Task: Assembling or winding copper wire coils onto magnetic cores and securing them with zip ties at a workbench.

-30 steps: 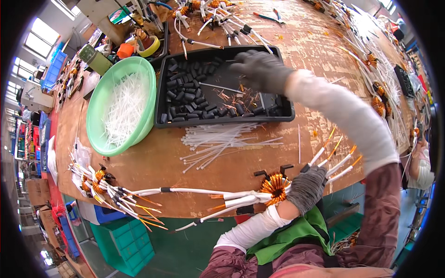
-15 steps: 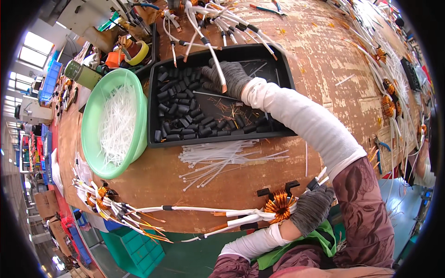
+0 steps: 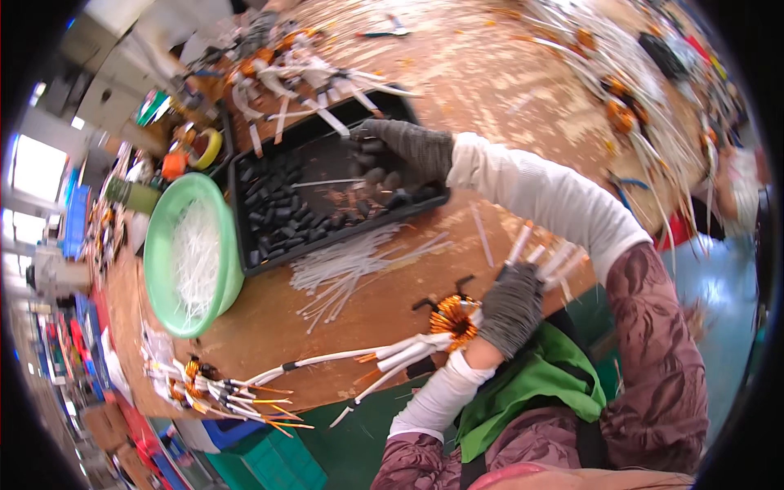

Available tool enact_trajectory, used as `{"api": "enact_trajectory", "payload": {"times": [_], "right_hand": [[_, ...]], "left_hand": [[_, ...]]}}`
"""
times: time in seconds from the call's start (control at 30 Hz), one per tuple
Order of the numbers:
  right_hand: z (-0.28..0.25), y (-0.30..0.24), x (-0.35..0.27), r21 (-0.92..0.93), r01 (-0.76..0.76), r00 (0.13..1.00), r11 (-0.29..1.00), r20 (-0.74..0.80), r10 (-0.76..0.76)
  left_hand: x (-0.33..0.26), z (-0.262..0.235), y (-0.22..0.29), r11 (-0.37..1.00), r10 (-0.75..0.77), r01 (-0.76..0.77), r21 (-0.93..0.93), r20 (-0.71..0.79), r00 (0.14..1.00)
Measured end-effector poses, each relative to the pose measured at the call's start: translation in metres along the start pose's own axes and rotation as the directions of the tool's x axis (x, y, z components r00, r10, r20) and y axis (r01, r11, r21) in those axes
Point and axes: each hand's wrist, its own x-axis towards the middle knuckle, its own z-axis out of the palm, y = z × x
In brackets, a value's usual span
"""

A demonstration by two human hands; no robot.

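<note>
My left hand (image 3: 513, 310), in a grey glove, is closed around the white sleeved leads (image 3: 535, 260) of a copper-wound ring coil (image 3: 454, 320) at the table's near edge. Black clips stick up from the coil's far side. My right hand (image 3: 404, 147), gloved too, is over the right part of a black tray (image 3: 327, 251), its fingers curled on short black tube pieces (image 3: 371, 147). A few dark, blurred pieces show just below these fingers. Many more black tube pieces (image 3: 273, 204) lie in the tray's left half, with copper wire scraps beside them.
A green basin (image 3: 155, 269) of white cable ties stands left of the tray. Loose cable ties (image 3: 339, 269) lie in front of it. Another wired coil (image 3: 194, 376) sits at the left near edge. Finished-looking coil bundles (image 3: 625, 114) lie at the right; pliers (image 3: 388, 31) lie at the back.
My right hand has lifted within the tray and now has black tube pieces at its fingers. The left hand still grips the leads, now tilted upward. The whole view has turned and shifted.
</note>
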Motion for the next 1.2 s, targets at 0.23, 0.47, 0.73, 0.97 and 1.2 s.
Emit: {"api": "enact_trajectory", "payload": {"times": [0.23,0.47,0.73,0.97,1.2], "right_hand": [[0.021,-0.010,-0.155,-0.251,0.310,0.931,0.917,-0.116,-0.347],[-0.026,0.007,-0.350,-0.849,0.341,0.659,0.404,-0.091,-0.747],[-0.114,0.062,-0.383,-0.594,0.300,0.646,0.746,-0.449,-0.617],[-0.116,0.069,-0.363,-0.515,0.298,0.673,0.804,-0.484,-0.559],[-0.119,0.068,-0.355,-0.513,0.277,0.697,0.813,-0.475,-0.537]], "left_hand": [[0.013,-0.012,-0.002,0.986,-0.160,0.160,-0.037,-0.005,0.987],[0.014,-0.011,-0.004,0.821,-0.327,0.346,-0.454,0.122,0.937],[0.012,-0.014,-0.005,0.799,-0.322,0.344,-0.493,0.133,0.937],[0.009,-0.013,-0.002,0.803,-0.334,0.353,-0.480,0.127,0.934],[0.009,-0.014,0.003,0.817,-0.341,0.363,-0.447,0.131,0.931]]}}
